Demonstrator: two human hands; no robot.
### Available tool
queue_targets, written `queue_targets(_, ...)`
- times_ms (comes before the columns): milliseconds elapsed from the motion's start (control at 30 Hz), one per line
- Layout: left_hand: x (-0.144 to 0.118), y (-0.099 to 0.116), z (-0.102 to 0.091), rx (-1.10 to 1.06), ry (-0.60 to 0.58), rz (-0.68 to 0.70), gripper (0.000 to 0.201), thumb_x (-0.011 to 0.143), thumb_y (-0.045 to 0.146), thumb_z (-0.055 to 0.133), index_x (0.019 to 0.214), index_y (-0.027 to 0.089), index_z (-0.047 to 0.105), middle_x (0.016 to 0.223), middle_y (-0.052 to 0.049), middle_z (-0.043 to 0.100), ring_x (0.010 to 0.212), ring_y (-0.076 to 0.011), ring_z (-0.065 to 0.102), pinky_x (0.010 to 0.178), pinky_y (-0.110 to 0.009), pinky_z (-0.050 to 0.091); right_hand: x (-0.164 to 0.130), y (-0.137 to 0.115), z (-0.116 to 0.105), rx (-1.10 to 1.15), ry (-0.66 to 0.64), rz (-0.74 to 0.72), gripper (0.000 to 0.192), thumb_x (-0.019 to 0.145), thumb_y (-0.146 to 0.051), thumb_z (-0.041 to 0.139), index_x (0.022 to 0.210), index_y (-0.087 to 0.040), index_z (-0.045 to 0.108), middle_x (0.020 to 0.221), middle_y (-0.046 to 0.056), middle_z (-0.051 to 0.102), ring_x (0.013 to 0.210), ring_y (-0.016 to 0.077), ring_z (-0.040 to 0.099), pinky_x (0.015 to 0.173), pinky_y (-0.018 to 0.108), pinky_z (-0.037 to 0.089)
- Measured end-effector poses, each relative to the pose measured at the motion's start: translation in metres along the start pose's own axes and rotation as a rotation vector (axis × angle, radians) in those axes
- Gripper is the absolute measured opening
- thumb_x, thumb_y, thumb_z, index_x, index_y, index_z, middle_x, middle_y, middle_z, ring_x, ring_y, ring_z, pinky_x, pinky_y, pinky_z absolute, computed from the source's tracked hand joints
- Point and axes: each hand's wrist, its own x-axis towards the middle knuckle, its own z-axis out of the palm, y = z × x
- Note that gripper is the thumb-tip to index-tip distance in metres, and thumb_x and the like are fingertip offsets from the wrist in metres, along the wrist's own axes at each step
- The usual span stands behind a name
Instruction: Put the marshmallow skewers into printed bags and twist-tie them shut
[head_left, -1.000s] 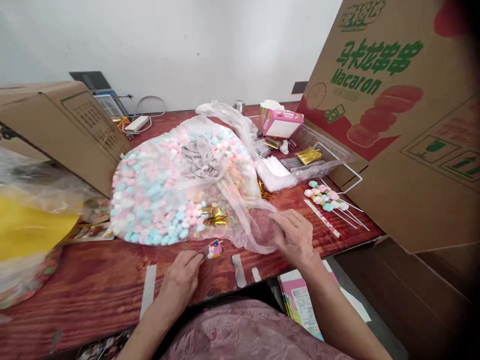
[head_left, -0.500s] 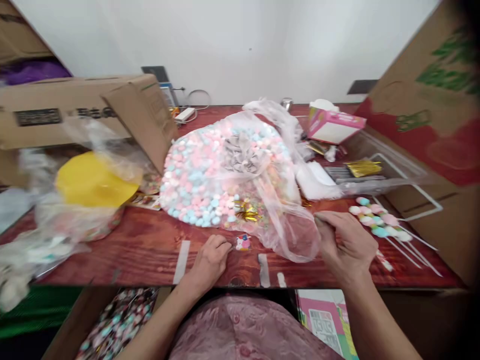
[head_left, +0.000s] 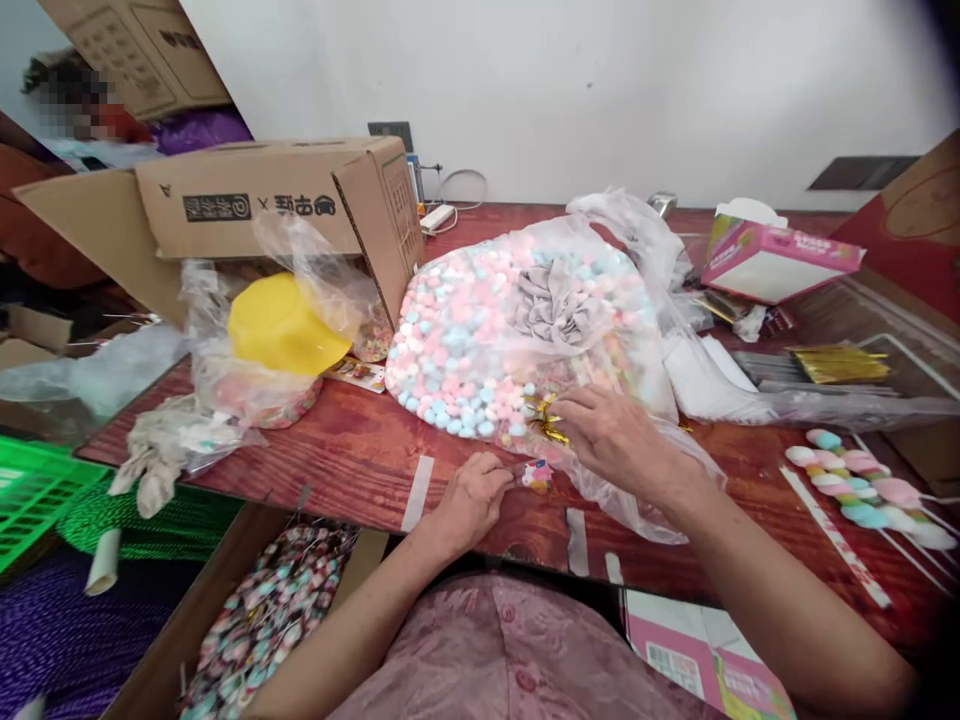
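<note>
My left hand rests near the table's front edge, fingers curled together. Beside its fingertips lies a small cartoon-printed piece; whatever the fingers pinch, if anything, is hidden. My right hand reaches over the clear plastic bag, its fingertips closed on gold twist ties. Beneath and behind spreads a large bag of pink, blue and white marshmallows, with a grey ruffled bundle on top. Colourful small candies under the plastic are partly hidden by my right hand.
Marshmallow skewers lie at the right by a printed strip. A plastic tray holds gold ties; a pink box stands behind. At left are a yellow bowl-like piece, a cardboard box and a green crate.
My right hand has let go of the clear bag's edge and moved left to the gold ties. My left hand stays by the printed piece. The view has turned left.
</note>
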Motion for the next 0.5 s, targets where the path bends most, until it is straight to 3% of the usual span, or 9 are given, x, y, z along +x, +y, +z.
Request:
queue_targets(233,-0.003,-0.001,0.001,-0.081,0.044,0.024,0.022,0.096,0.014,0.045,0.091,0.016,0.067,0.085,-0.007,0.061,0.079,-0.0171,0.056,0.071,-0.028,0.048,-0.023,0.006,0.008,-0.009,0.083,0.170,0.016,0.091,-0.013,0.051,0.089,-0.018,0.066,0.085,0.007,0.067,0.080,0.0193,0.060,0.073,0.030,0.044)
queue_targets(300,-0.002,-0.003,0.002,-0.063,0.064,0.047,0.021,0.096,0.015,0.046,0.090,0.017,0.066,0.085,-0.007,0.061,0.079,-0.0173,0.056,0.072,-0.029,0.049,-0.039,0.013,0.008,-0.039,0.165,0.281,0.018,0.091,-0.014,0.050,0.089,-0.019,0.067,0.085,0.007,0.069,0.081,0.0186,0.061,0.074,0.029,0.045)
queue_targets(433,-0.002,-0.004,0.004,-0.019,0.084,0.101,0.021,0.096,0.016,0.047,0.085,0.017,0.065,0.082,-0.005,0.059,0.077,-0.0167,0.055,0.070,-0.028,0.049,-0.103,0.043,0.004,-0.248,0.411,0.772,0.022,0.091,-0.022,0.049,0.091,-0.020,0.071,0.090,0.007,0.072,0.084,0.0171,0.065,0.079,0.027,0.048)
queue_targets(500,-0.003,-0.003,0.004,-0.010,0.097,0.108,0.021,0.096,0.017,0.047,0.085,0.017,0.065,0.081,-0.005,0.059,0.076,-0.0163,0.055,0.070,-0.028,0.050,-0.148,0.061,0.001,-0.421,0.411,1.021,0.028,0.092,-0.029,0.047,0.090,-0.018,0.073,0.088,0.010,0.072,0.083,0.0201,0.064,0.077,0.031,0.048)
